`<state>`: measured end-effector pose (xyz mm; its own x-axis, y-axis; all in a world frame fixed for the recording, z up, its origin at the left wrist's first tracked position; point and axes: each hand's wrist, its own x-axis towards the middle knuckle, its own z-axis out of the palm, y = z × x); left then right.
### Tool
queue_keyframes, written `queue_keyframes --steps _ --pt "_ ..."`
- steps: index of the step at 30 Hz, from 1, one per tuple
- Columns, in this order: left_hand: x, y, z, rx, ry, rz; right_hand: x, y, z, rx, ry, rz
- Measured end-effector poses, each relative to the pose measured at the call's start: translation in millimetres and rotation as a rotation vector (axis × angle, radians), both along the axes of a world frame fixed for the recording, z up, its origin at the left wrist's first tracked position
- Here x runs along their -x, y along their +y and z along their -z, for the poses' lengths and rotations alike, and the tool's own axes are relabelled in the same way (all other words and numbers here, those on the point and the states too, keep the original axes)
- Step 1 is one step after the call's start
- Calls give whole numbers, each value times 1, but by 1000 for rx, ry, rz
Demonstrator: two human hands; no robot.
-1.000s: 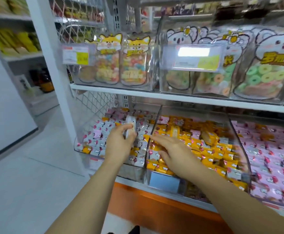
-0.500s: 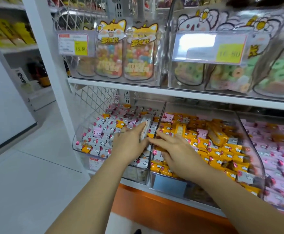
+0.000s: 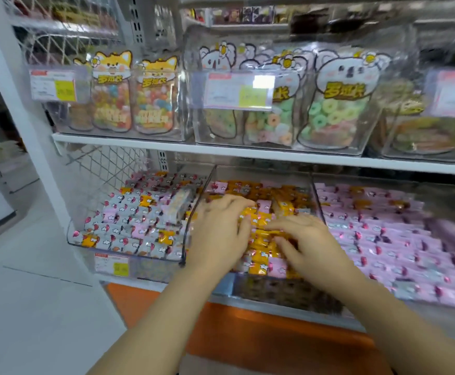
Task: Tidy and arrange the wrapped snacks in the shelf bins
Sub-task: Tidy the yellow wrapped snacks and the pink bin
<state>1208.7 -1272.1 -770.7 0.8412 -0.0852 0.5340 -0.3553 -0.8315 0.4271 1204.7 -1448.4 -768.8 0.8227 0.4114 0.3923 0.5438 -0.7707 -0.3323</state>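
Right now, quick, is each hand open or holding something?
Left hand: open, fingers spread over the orange snacks.
Right hand: open, fingers spread on the same snacks.

Yellow three-character Chinese logo, roughly 多?长, on fox candy bags (image 3: 112, 79) and koala candy bags (image 3: 344, 89); upper price tags (image 3: 238, 89) and the left snack bin (image 3: 150, 269) price tag (image 3: 111, 265) too blurred to read.

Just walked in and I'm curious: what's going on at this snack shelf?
A person is tidying wrapped snacks in clear bins. The left hand and right hand both lie with fingers spread on the yellow and pink ones in the middle bin, holding nothing that shows. The left bin holds a greyish mix, the right bin mostly pink.
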Motion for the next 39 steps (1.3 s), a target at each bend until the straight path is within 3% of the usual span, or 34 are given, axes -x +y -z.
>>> queue_keyframes --steps 11,16,22,27,35,39 --pt "0 -116 7 -172 188 222 13 -125 10 -51 17 302" --pt "-5 -129 13 -243 242 209 -3 -135 13 44 98 305" --pt "-9 -130 14 -481 330 236 -26 -117 -1 335 261 333" --pt "-11 -129 13 -519 335 251 -26 -111 -7 446 218 331" --pt "-11 -129 22 -495 312 244 -16 -115 7 262 46 391" --pt "-12 -129 21 -518 301 242 -13 -118 4 6 48 383"
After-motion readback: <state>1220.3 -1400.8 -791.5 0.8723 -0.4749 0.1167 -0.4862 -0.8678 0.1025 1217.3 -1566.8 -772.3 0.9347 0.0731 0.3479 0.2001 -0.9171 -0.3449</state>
